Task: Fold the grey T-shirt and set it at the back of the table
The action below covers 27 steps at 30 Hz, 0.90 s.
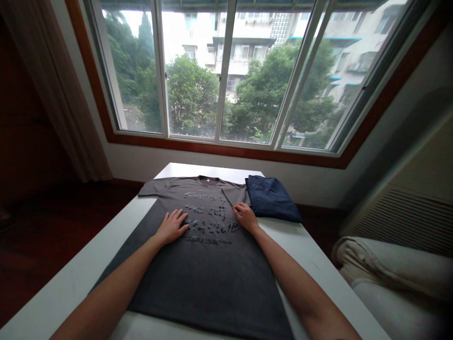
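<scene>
A dark grey T-shirt (208,278) with black lettering on its chest lies spread on a white table, collar toward the window. My left hand (172,226) rests flat on the chest, its fingers apart over the left end of the lettering. On the other side, my right hand (245,216) has its fingers bent together at the shirt's fabric, just below the right sleeve (236,193). A dark raised edge of cloth runs from that sleeve to the fingertips. Beside the sleeve lies a folded navy garment (272,198), close to my right hand but apart from it.
The white table (71,264) shows on both sides of the shirt. Beyond its far end is a wall with a wide sliding window (219,75). A curtain (67,94) hangs at left. Pale rolled bedding or cushions (396,269) lie at right, below a slatted panel (406,212).
</scene>
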Available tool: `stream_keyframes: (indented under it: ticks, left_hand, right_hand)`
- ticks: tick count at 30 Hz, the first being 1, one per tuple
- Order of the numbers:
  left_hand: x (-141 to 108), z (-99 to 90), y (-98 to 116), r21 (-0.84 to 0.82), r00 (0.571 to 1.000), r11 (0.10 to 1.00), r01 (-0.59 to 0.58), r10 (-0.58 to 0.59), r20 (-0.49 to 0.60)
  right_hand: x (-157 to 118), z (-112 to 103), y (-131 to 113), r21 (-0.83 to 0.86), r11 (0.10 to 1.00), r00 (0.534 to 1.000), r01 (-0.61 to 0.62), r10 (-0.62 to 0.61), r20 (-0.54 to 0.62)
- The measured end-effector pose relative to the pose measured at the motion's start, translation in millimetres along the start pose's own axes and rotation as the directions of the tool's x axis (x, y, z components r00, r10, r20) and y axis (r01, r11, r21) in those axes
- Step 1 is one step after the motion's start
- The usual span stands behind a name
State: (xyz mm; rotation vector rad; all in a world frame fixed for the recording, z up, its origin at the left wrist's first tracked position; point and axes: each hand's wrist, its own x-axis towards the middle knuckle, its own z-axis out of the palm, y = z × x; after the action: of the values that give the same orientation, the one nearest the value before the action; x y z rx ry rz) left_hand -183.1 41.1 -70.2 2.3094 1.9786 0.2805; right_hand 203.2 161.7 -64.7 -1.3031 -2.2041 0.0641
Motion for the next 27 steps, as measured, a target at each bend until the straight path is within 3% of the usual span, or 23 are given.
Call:
stream_keyframes:
  ticks: [2,7,12,16,21,27]
  left_hand:
    - [0.0,-0.1,0.1,0.001,1.0,1.0,-0.002,0.002,0.0]
    - [-0.3,-0.7,0.8,0.006,1.0,1.0,-0.005,0.005,0.0]
    - [-0.5,-1.7,1.5,0.011,1.0,1.0,-0.006,0.006,-0.001]
    - [-0.8,1.3,8.5,0.013,1.0,1.0,0.011,-0.011,-0.028]
    - [-2.6,6.7,21.8,0.008,0.996,1.0,-0.012,0.013,-0.087]
    - [-4.5,7.1,26.2,0.007,0.991,1.0,-0.024,0.025,-0.128]
  right_hand:
    - [0.0,0.6,0.8,0.018,1.0,1.0,-0.012,0.012,-0.006]
    - [-1.1,5.5,7.1,0.01,1.0,0.994,-0.013,0.012,0.112]
    - [-1.4,8.2,9.8,-0.017,1.0,0.993,0.0,0.002,0.114]
    - [5.3,9.2,1.4,-0.138,0.99,0.995,-0.017,0.03,0.096]
    - [34.2,14.2,-11.6,-0.297,0.954,0.988,-0.043,0.085,0.131]
    - [88.6,29.4,-18.5,-0.318,0.931,0.944,-0.177,0.252,0.212]
